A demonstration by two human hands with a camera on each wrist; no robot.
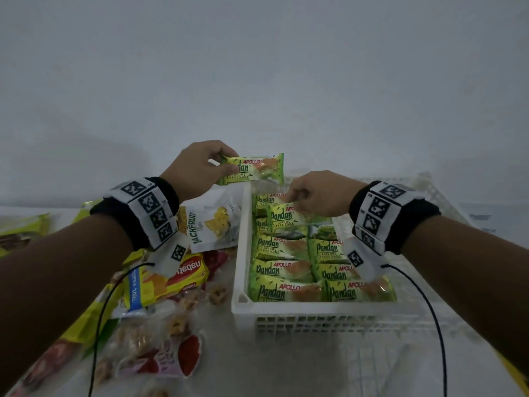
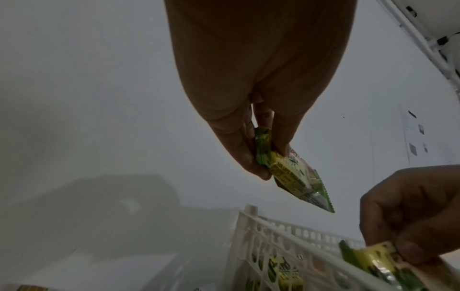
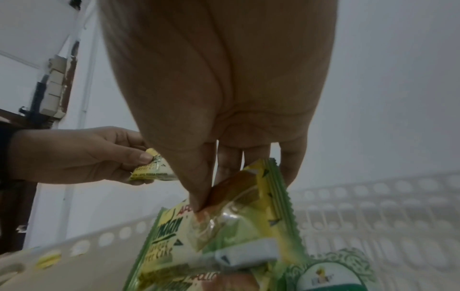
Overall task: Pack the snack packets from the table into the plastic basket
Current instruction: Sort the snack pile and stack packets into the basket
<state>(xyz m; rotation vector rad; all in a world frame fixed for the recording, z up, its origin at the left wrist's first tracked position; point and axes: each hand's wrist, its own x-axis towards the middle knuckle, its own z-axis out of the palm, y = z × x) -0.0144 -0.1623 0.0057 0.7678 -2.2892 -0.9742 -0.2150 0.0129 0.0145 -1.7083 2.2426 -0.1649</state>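
Presently, two pandan cakes are in hand. Left hand [image 1: 197,167] pinches one cake [image 1: 252,169] by its end, above the basket's [image 1: 237,282] far left corner. Right hand [image 1: 317,193] pinches a second cake [image 1: 286,217] over the packed rows, seven visible. Four other packets lie on the table [image 1: 286,362] to the left, including jackfruit chips [image 1: 211,227].

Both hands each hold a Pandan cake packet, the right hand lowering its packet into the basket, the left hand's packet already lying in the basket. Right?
Not quite. The left hand holds its Pandan packet in the air near the white basket's far left corner, not lying inside; the head view shows this. The right hand does hold its packet over the packed rows.
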